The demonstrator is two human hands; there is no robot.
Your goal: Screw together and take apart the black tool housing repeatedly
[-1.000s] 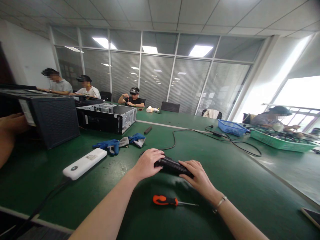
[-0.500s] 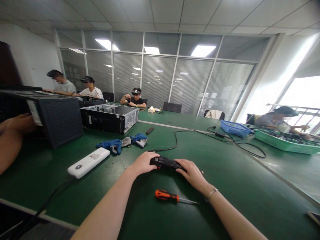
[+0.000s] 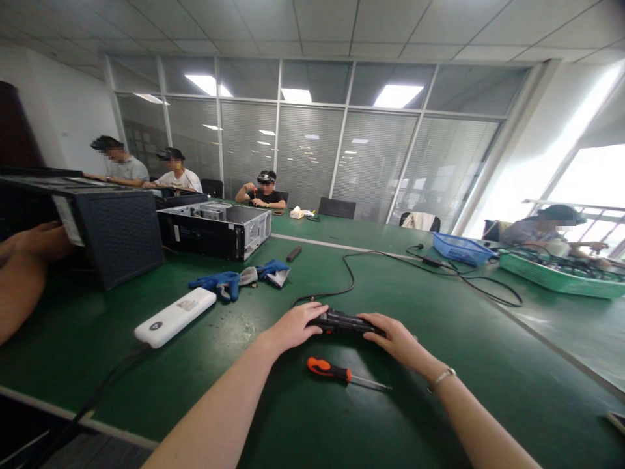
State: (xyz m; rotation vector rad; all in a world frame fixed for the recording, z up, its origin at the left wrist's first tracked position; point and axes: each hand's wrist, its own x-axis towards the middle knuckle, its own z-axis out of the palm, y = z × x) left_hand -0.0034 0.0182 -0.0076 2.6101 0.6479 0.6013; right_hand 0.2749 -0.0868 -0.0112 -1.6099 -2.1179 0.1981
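Observation:
A long black device point(image 3: 344, 320) with a small red part lies crosswise on the green table before me; its exact kind I cannot make out. My left hand point(image 3: 295, 327) is closed on its left end, thumb at the near side and fingers over the top. Around the right end my right hand point(image 3: 390, 333) is wrapped, covering that end. A black cable point(image 3: 352, 277) runs up to the device's left end behind my left hand, where its join is hidden. Nearer to me lies a screwdriver point(image 3: 336, 371) with an orange and black handle, touched by neither hand.
Blue and grey gloves point(image 3: 224, 283), a white power strip point(image 3: 176, 318) and a small dark bar point(image 3: 294, 253) lie to the left. Beyond are computer cases point(image 3: 131, 234), with another person's arm point(image 3: 29, 273) beside one. Blue point(image 3: 461, 249) and green baskets point(image 3: 561, 277) stand right; several people sit around.
Both my hands and the black device have shifted to the right, and the cable's bend has moved along with them. The screwdriver lies almost as before.

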